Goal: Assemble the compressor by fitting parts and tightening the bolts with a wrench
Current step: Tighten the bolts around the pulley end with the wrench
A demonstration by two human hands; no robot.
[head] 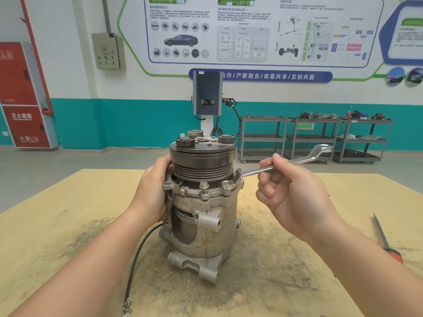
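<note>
compressor (203, 216) upright mid-worktop (68, 225) | left hand (152, 193) fingers wrapped round its upper left side | right hand (295, 193) fingers pinching wrench (270, 169) shaft, ring end on right flange bolt (226, 185) | screwdriver (386, 241) lying far right

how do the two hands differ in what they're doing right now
The left hand is wrapped flat around the side of the compressor, steadying it; the right hand pinches the shaft of the wrench with curled fingers. The left touches the body directly; the right stays off it, reaching a flange bolt only through the wrench. Both are bare.
</note>
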